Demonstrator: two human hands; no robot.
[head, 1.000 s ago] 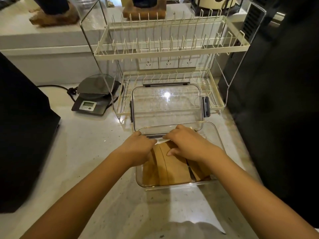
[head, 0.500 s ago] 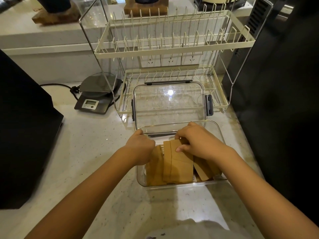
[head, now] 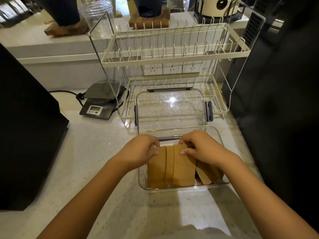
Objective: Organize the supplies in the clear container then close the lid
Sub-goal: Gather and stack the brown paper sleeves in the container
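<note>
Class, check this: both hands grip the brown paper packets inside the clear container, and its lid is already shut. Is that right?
Not quite. The head view shows the lid open, tilted back behind the clear container. The left hand and right hand do grip the brown paper packets.

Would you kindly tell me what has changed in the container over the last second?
Both hands, left hand and right hand, have tipped the brown paper packets from lying flat to standing more upright, gathered toward the left of the clear container. The grip on the packets' top edges is unchanged. The lid stays open against the dish rack.
</note>
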